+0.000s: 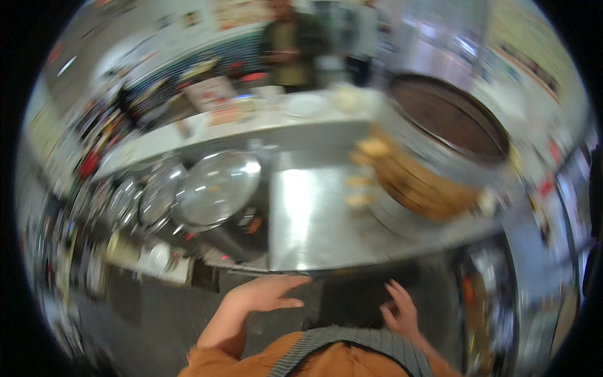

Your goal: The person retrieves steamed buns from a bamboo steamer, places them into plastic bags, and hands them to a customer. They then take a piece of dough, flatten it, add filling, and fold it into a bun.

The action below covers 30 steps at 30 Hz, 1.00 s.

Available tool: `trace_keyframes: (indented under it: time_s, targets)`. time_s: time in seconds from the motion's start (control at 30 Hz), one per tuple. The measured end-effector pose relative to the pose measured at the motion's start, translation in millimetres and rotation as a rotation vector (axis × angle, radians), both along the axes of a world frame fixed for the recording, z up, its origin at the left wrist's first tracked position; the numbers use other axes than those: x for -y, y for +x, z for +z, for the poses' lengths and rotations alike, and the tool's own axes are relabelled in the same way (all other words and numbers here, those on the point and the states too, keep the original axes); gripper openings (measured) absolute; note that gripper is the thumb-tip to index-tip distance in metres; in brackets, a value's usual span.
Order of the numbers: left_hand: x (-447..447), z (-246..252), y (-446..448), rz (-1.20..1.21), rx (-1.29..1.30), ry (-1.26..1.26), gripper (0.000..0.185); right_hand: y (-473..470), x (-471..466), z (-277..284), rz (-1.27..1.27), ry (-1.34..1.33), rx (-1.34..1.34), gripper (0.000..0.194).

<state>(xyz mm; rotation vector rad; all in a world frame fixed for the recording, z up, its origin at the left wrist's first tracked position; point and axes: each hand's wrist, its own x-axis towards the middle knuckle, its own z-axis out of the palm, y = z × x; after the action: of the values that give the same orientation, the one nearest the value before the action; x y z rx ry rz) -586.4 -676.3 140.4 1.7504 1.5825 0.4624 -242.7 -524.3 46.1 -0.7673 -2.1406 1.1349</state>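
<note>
My left hand (268,293) is held before my body near the front edge of a stainless steel counter (320,226), fingers apart and holding nothing. Over the dark floor to its right is my right hand (400,308), its fingers slightly bent and nothing in them. On the counter at the right stands a large round drum-like cooker with a dark brown top (447,118). Golden-brown pieces, perhaps bread, line its near side (414,184), and a few small pale pieces (359,198) lie at its left. The picture is blurred.
Several pots or pans with shiny round lids (219,188) stand along the left. Behind the counter runs a white ledge (235,123) with a sign and a white plate (305,104). A person (292,52) stands beyond it. Shelves (485,301) are at the lower right.
</note>
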Motion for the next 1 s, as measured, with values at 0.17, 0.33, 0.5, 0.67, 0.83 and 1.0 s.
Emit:
trace_keyframes:
  time_s: [0.17,0.33,0.5,0.67,0.83,1.0]
  targets:
    - [-11.4,-9.6,102.9,0.181,0.035,-0.232,0.064,90.0,-11.2,3.2,0.009,-0.120,0.005,0.054]
    - [-75.7,-28.2,231.2,0.090,-0.249,-0.418,0.063,237.8,-50.6,-4.1,-0.196,-0.157,0.066,0.050]
    - [-167.0,-4.8,326.4,-0.083,-0.207,-0.192,0.063,338.9,-87.2,4.6,-0.266,-0.170,0.054,0.045]
    - [-235.3,10.5,381.9,-0.106,-0.363,-0.163,0.059,383.1,-136.5,1.9,-0.241,-0.093,0.131,0.042]
    - [-317.0,-6.4,409.0,-0.113,-0.427,-0.173,0.054,408.2,-212.8,-5.8,-0.196,-0.008,0.251,0.039]
    - [-411.8,-50.7,421.6,-0.030,-0.229,0.092,0.051,412.5,-335.6,-14.1,-0.230,0.076,0.267,0.033]
